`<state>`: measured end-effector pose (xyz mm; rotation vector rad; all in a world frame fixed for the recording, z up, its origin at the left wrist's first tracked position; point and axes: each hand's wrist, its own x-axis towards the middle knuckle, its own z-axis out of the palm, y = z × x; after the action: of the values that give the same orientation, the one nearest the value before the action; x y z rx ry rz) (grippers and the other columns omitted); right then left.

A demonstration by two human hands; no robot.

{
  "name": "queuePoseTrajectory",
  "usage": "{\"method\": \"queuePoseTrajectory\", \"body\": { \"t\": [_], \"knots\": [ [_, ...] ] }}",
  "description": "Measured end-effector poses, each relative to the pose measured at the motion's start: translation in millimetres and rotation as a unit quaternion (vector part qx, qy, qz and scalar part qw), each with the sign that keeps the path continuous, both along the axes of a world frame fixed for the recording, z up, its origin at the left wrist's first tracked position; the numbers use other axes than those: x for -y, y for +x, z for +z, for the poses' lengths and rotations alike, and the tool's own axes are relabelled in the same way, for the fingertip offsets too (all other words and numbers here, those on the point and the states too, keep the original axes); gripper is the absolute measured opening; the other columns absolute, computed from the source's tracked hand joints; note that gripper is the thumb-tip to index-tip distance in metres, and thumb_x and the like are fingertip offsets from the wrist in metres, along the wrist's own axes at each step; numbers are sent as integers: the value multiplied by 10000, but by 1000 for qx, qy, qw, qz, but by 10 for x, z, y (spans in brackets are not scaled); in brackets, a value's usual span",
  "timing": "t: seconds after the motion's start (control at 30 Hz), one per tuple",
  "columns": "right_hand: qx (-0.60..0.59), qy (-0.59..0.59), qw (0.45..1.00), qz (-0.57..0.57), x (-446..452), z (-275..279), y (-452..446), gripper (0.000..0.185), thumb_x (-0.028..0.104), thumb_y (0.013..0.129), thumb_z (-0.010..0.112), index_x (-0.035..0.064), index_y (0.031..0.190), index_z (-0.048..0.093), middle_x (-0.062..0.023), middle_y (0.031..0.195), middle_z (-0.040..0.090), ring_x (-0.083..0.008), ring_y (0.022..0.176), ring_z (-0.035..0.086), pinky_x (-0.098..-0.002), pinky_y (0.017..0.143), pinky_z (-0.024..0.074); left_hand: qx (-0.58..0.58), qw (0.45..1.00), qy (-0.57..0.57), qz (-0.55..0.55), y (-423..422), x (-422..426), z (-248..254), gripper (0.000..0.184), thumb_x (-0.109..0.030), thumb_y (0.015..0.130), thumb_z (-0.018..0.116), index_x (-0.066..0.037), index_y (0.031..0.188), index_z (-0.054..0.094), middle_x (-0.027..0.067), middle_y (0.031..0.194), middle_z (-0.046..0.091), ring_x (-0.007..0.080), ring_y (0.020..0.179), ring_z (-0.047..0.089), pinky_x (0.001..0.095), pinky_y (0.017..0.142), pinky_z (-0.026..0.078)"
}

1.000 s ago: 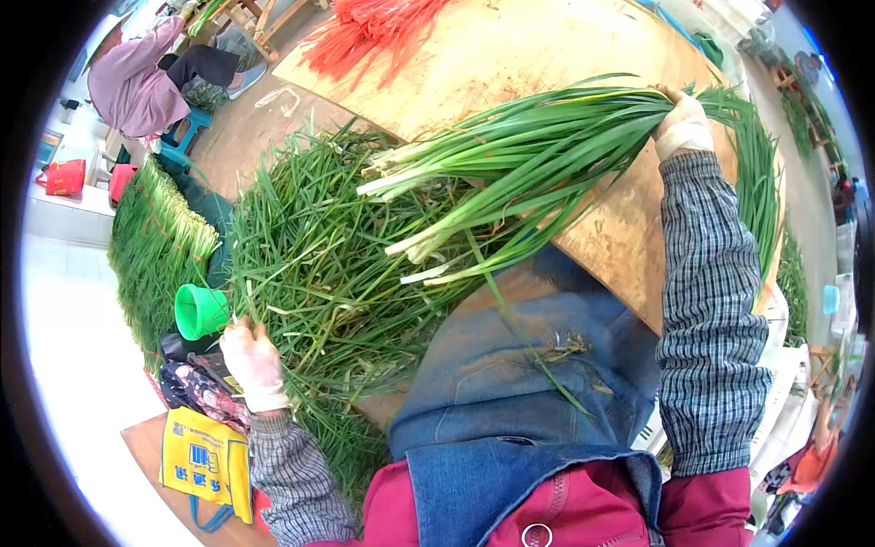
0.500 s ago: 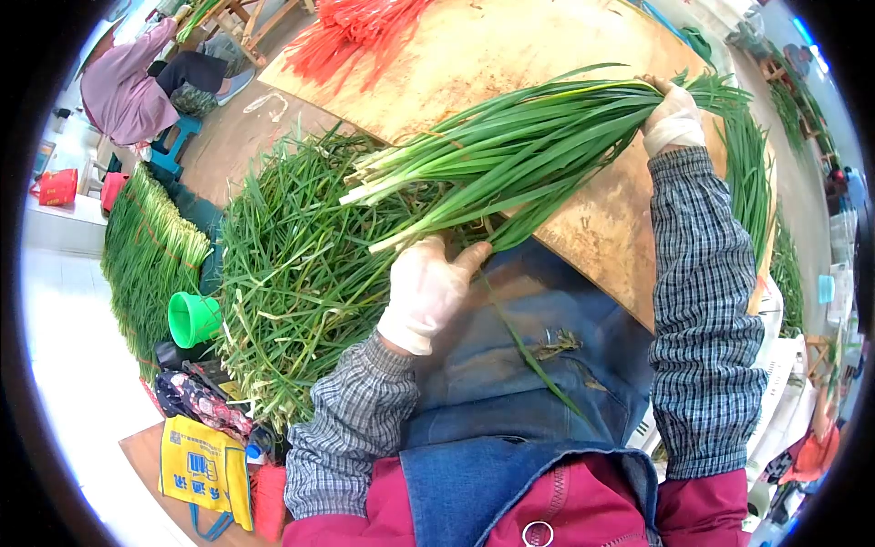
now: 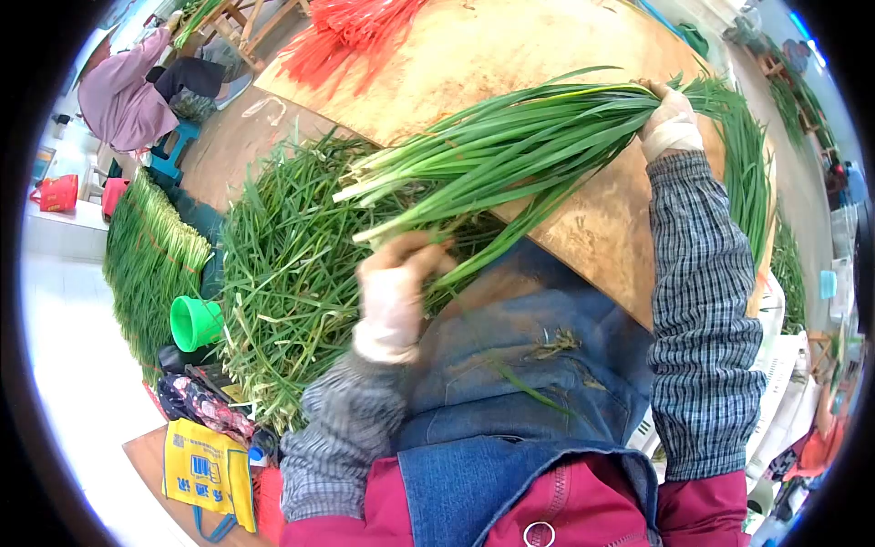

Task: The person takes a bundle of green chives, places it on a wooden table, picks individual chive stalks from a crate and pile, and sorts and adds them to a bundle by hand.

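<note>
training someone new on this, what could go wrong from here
The right hand holds the green bunch near its leafy end, so the outstretched pale stems might fan out or sag.

The loose heap lies below the stems, so a dropped stalk could get lost in it.

The left hand, blurred near the stem ends, might tug out more than intended.

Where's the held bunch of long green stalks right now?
In the head view, the bunch of long green stalks is above centre, gripped by the right hand, its pale ends pointing left over the heap of loose green leaves.
</note>
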<state>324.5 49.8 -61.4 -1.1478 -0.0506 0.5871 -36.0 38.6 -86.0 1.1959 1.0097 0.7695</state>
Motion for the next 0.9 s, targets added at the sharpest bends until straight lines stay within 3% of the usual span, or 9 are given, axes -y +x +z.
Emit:
{"method": "queuePoseTrajectory", "body": {
  "t": [0.17, 0.23, 0.27, 0.3, 0.4, 0.57, 0.63, 0.77, 0.9],
  "knots": [
    [-36, 43, 998, -26, 1, -112, 175, 172, 81, 852, 496, -74, 879, 567, -164, 828, 617, -260, 720, 597, -333, 711, 505, 3, 993, 41, 106, -1572, -290, 113, 182, -59, 761, 572, 53, 898, 612, 70, 730, 616, 117, 582, 540, 288, 643, 496],
    [-67, 70, 995, -26, -47, -224, 374, 168, 73, 852, 496, -77, 886, 562, -165, 831, 617, -265, 726, 597, -334, 717, 505, -281, 952, 46, 111, -2348, -395, 25, 237, -112, 772, 605, 30, 962, 609, 79, 763, 612, 178, 688, 566, 324, 696, 468],
    [-62, 62, 995, -37, -51, -174, 305, 163, 60, 852, 497, -83, 905, 554, -169, 848, 612, -264, 733, 597, -335, 723, 504, -584, 778, 220, 75, -2406, -309, -6, 263, -130, 759, 631, -8, 992, 610, 81, 826, 613, 204, 767, 562, 342, 738, 450],
    [-65, 62, 995, -37, -72, -158, 279, 164, 62, 855, 494, -83, 908, 552, -171, 853, 610, -265, 733, 597, -336, 722, 504, -797, 485, 358, 28, -2392, -241, 19, 297, -149, 747, 657, -46, 1022, 612, 84, 888, 614, 231, 846, 559, 360, 781, 433],
    [-60, 70, 996, -14, -42, -162, 329, 163, 63, 861, 489, -84, 903, 546, -177, 868, 601, -277, 737, 594, -348, 727, 506, -406, 781, 475, 20, -1575, -126, 56, 378, -18, 690, 685, -114, 1045, 601, 90, 992, 595, 252, 947, 543, 359, 834, 437],
    [-49, 59, 997, -11, -36, -179, 405, 148, 32, 847, 494, -92, 920, 531, -177, 860, 599, -294, 728, 590, -363, 724, 510, -340, 747, 571, -15, -212, -186, 87, 443, -56, 664, 703, -45, 1085, 563, 143, 1022, 572, 281, 969, 533, 373, 829, 428],
    [-51, 63, 997, -10, -36, -176, 404, 147, 30, 846, 495, -90, 922, 530, -177, 865, 599, -291, 728, 591, -364, 716, 512, -324, 790, 517, -61, -76, -386, -168, 370, -94, 662, 704, -37, 1009, 589, 138, 927, 588, 286, 879, 559, 358, 771, 437],
    [-12, 45, 999, -10, -13, -80, 254, 205, 91, 868, 483, -92, 943, 536, -171, 897, 599, -263, 755, 592, -348, 729, 512, -79, 984, 133, -86, -124, -441, 85, 145, 18, 723, 631, 0, 867, 631, 120, 740, 600, 192, 657, 564, 262, 639, 461],
    [-32, 43, 999, -8, -85, -88, 280, 216, 96, 866, 494, -97, 955, 533, -170, 924, 600, -255, 741, 597, -337, 711, 512, -113, 903, 409, -69, -117, -442, 171, 257, 13, 735, 647, -41, 986, 626, 118, 745, 609, 222, 632, 593, 270, 586, 476]
  ]
}}
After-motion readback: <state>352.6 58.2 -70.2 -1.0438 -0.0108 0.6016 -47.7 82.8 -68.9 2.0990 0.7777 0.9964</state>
